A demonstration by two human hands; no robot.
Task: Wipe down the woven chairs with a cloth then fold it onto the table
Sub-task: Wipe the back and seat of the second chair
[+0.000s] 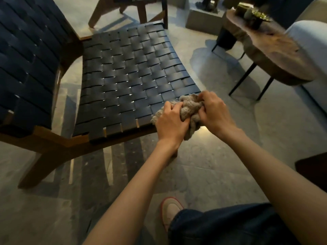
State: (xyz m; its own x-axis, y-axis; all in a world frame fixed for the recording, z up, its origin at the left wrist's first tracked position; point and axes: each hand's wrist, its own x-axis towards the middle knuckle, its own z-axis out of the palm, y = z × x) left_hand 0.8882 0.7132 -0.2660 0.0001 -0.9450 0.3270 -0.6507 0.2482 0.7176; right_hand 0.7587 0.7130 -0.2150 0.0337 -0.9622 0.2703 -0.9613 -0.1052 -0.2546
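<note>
The person bends over a low chair [132,76]. Its seat is made of wide, flat, dark strips that go over and under each other like a basket. The strips look smooth and a bit shiny, and tiny gaps between them let light through. The seat curves like a shallow scoop. The tall back on the left is woven the same way. The frame [53,144] under it is brown wood with thick, slanted legs.

The cloth [188,108] is fluffy and grey-brown, like a towel. It is all scrunched up in a lump at the front corner of the seat, and part of it hangs down past the edge. The left hand [170,119] grips one side of the lump with curled fingers. The right hand [215,110] grips the other side, fingers dug into the folds. The two hands are close together.

A second chair [141,9] with wooden legs stands further back. To the right is a small table [265,50], a thick slab of rough wood with wavy edges on thin black legs. A dark pot [256,16] sits on it with something green inside, too blurry to make out. A pale, soft sofa [311,41] is just beside the table. The floor [230,165] is grey speckled stone. A pale shoe [170,209] with a red rim pokes out below a dark blue trouser leg [230,225]
</note>
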